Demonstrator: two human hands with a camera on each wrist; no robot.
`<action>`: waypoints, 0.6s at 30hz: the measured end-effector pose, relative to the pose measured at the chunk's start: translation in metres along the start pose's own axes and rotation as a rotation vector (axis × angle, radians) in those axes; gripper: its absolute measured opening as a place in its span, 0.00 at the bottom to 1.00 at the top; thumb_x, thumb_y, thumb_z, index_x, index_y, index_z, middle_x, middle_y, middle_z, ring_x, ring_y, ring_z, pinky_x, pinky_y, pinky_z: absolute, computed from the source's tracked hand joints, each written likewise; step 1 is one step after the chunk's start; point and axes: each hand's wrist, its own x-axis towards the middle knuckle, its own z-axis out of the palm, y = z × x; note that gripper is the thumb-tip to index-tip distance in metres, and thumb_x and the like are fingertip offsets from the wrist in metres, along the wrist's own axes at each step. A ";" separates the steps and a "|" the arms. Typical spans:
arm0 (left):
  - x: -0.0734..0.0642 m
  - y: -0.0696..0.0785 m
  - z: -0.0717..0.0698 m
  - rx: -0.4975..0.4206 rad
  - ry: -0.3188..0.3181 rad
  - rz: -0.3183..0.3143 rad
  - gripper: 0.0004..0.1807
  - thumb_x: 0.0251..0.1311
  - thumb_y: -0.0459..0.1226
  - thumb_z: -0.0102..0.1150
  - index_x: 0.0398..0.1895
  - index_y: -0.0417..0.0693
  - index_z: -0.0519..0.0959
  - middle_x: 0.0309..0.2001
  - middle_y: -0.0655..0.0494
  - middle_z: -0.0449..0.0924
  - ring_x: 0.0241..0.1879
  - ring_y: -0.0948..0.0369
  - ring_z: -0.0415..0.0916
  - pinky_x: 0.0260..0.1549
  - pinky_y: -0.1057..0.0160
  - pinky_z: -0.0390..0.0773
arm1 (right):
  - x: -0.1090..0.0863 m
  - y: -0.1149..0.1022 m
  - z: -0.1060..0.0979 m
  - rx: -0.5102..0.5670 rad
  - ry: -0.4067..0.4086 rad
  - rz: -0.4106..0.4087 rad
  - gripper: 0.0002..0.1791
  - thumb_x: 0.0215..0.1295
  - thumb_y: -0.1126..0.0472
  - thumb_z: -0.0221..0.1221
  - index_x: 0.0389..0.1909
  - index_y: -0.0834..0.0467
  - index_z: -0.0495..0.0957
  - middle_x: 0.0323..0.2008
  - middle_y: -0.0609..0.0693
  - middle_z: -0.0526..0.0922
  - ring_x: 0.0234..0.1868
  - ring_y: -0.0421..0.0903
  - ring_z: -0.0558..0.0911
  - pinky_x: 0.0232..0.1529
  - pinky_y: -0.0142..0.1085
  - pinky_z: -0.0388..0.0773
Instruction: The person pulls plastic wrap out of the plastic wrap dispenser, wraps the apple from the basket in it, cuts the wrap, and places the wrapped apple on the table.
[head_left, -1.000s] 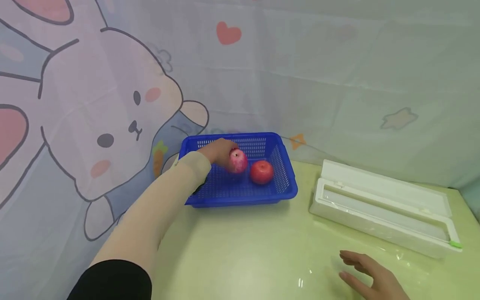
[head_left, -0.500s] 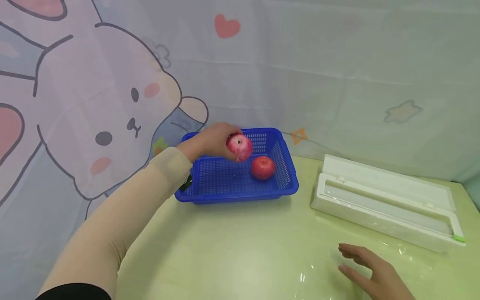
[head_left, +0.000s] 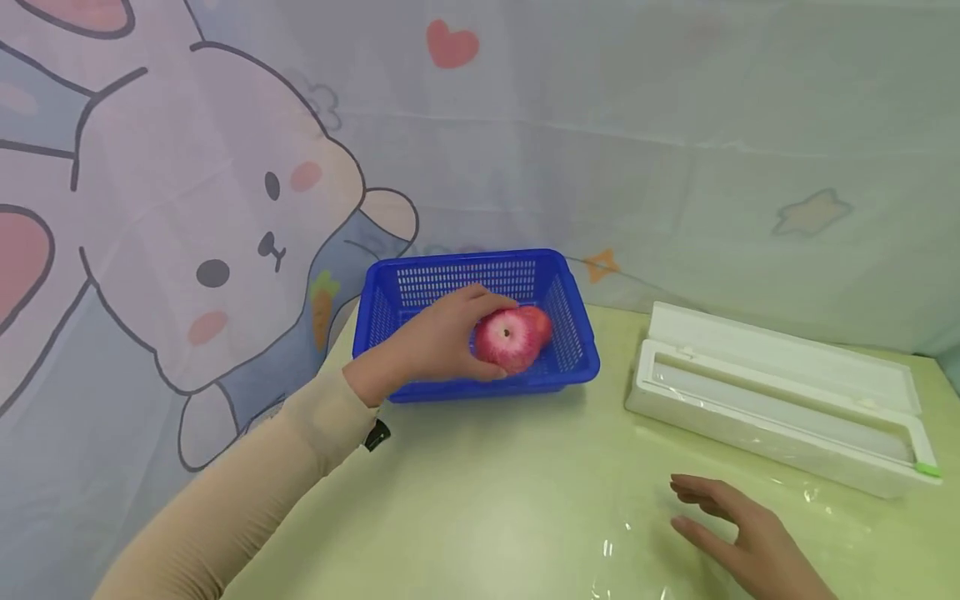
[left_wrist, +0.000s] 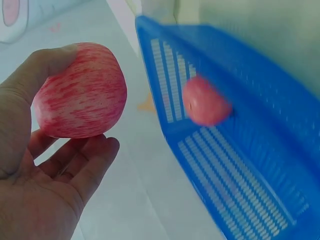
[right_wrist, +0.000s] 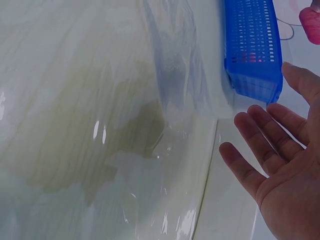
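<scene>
My left hand (head_left: pixel 442 337) grips a red-streaked apple (head_left: pixel 507 341), thumb on one side and fingers on the other. In the left wrist view this apple (left_wrist: pixel 82 92) is up outside the basket's rim, apart from the basket. A second apple (head_left: pixel 538 323) lies inside the blue plastic basket (head_left: pixel 480 392), partly hidden behind the held one in the head view. Over the front right of the table, my right hand (head_left: pixel 750 533) hangs with loosely bent fingers and nothing in it. Below it a sheet of clear film (right_wrist: pixel 125 150) lies spread on the tabletop.
A long white cling film dispenser (head_left: pixel 765 425) with its lid raised stands on the right of the pale green table (head_left: pixel 480 492). Behind the table hangs a curtain (head_left: pixel 600 167) printed with a rabbit.
My left hand has lifted the apple up out of the basket and brought it right and toward me, over the other apple. The right hand has hardly moved.
</scene>
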 end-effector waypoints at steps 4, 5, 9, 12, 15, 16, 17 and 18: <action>-0.014 0.011 0.018 -0.023 0.034 0.056 0.40 0.54 0.45 0.84 0.71 0.49 0.78 0.62 0.49 0.77 0.62 0.52 0.75 0.58 0.52 0.83 | 0.001 -0.006 -0.004 -0.006 0.000 0.013 0.25 0.71 0.58 0.71 0.67 0.51 0.80 0.59 0.47 0.87 0.55 0.30 0.82 0.51 0.25 0.81; -0.017 0.013 0.023 -0.029 0.046 0.072 0.40 0.53 0.44 0.84 0.70 0.48 0.78 0.61 0.49 0.77 0.62 0.52 0.75 0.58 0.52 0.84 | 0.001 -0.008 -0.005 -0.003 0.003 0.010 0.25 0.71 0.58 0.71 0.67 0.50 0.80 0.59 0.46 0.87 0.55 0.30 0.82 0.51 0.25 0.81; -0.028 0.023 0.043 -0.053 0.063 0.097 0.39 0.53 0.44 0.84 0.69 0.48 0.79 0.60 0.50 0.79 0.61 0.52 0.76 0.57 0.52 0.84 | 0.000 -0.013 -0.007 0.006 0.019 -0.006 0.24 0.71 0.59 0.71 0.66 0.51 0.80 0.58 0.47 0.87 0.55 0.31 0.83 0.51 0.25 0.81; -0.034 0.030 0.060 -0.062 0.049 0.091 0.39 0.52 0.44 0.85 0.68 0.48 0.79 0.61 0.49 0.79 0.62 0.52 0.76 0.58 0.51 0.83 | 0.000 -0.017 -0.007 0.013 0.025 -0.008 0.24 0.72 0.59 0.70 0.66 0.51 0.80 0.58 0.47 0.88 0.55 0.31 0.84 0.52 0.24 0.80; -0.039 0.035 0.078 -0.060 0.023 0.064 0.40 0.50 0.44 0.85 0.69 0.50 0.79 0.61 0.50 0.78 0.61 0.52 0.76 0.59 0.51 0.82 | 0.001 -0.020 -0.007 0.030 0.027 -0.008 0.23 0.72 0.59 0.70 0.66 0.53 0.80 0.58 0.48 0.88 0.54 0.32 0.85 0.52 0.23 0.80; -0.041 0.037 0.084 -0.055 0.013 0.052 0.40 0.50 0.45 0.85 0.69 0.51 0.79 0.61 0.51 0.78 0.61 0.53 0.76 0.59 0.52 0.82 | 0.001 -0.022 -0.007 0.036 0.026 -0.005 0.23 0.72 0.59 0.70 0.66 0.53 0.80 0.58 0.48 0.88 0.54 0.32 0.85 0.52 0.23 0.79; -0.041 0.038 0.090 -0.051 0.006 0.044 0.40 0.51 0.45 0.85 0.69 0.51 0.79 0.61 0.52 0.78 0.60 0.54 0.76 0.59 0.53 0.82 | 0.001 -0.023 -0.007 0.042 0.024 -0.005 0.23 0.72 0.59 0.69 0.66 0.53 0.80 0.58 0.49 0.88 0.54 0.33 0.85 0.53 0.24 0.80; -0.042 0.039 0.096 -0.048 0.006 0.047 0.40 0.50 0.46 0.85 0.68 0.52 0.79 0.61 0.52 0.78 0.60 0.54 0.77 0.59 0.54 0.81 | 0.001 -0.024 -0.007 0.050 0.026 -0.008 0.23 0.72 0.59 0.69 0.66 0.54 0.80 0.58 0.49 0.88 0.54 0.33 0.85 0.53 0.23 0.80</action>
